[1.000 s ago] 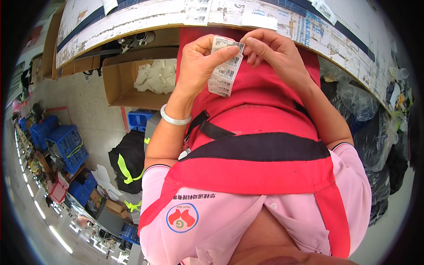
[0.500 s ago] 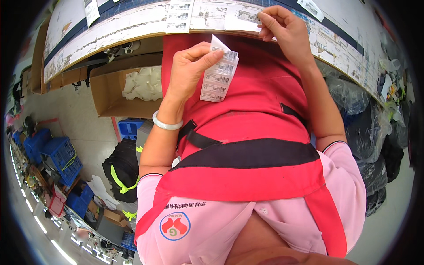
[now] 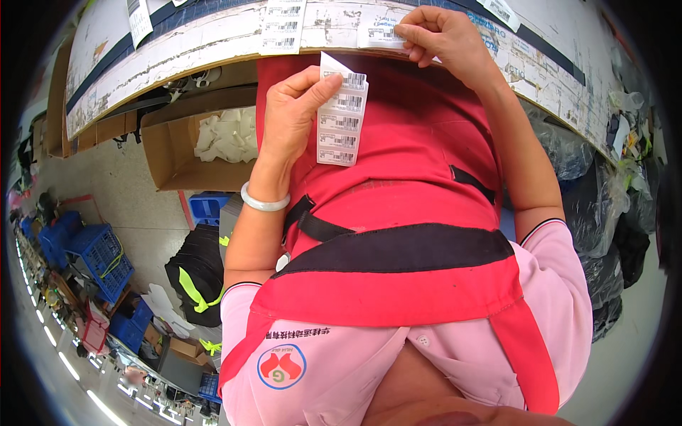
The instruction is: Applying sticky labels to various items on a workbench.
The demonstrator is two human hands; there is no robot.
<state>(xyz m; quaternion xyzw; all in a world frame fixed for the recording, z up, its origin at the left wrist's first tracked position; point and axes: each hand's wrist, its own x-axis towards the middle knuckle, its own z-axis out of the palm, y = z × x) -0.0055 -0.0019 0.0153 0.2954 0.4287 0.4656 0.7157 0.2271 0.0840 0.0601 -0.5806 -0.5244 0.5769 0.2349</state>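
Observation:
My left hand pinches a strip of white barcode stickers between thumb and fingers. The strip hangs in front of the red apron, and its top corner is folded back. At the front edge of the worktable, my right hand has thumb and forefinger closed on the right end of a small barcode sticker. This sticker lies on or just over a small white printed piece, whether paper or plastic I cannot tell. Left of it, a longer sheet of barcode stickers rests on the table, reaching its edge.
The worktable has a worn white top with dark strips. Under its left side is an open cardboard box with white scraps. Clear plastic bags are heaped at the right. Blue crates and a black bundle are at the left.
My right hand has moved slightly left, with the sticker now lower over the white piece. My left hand has shifted a little left, and its strip hangs straighter.

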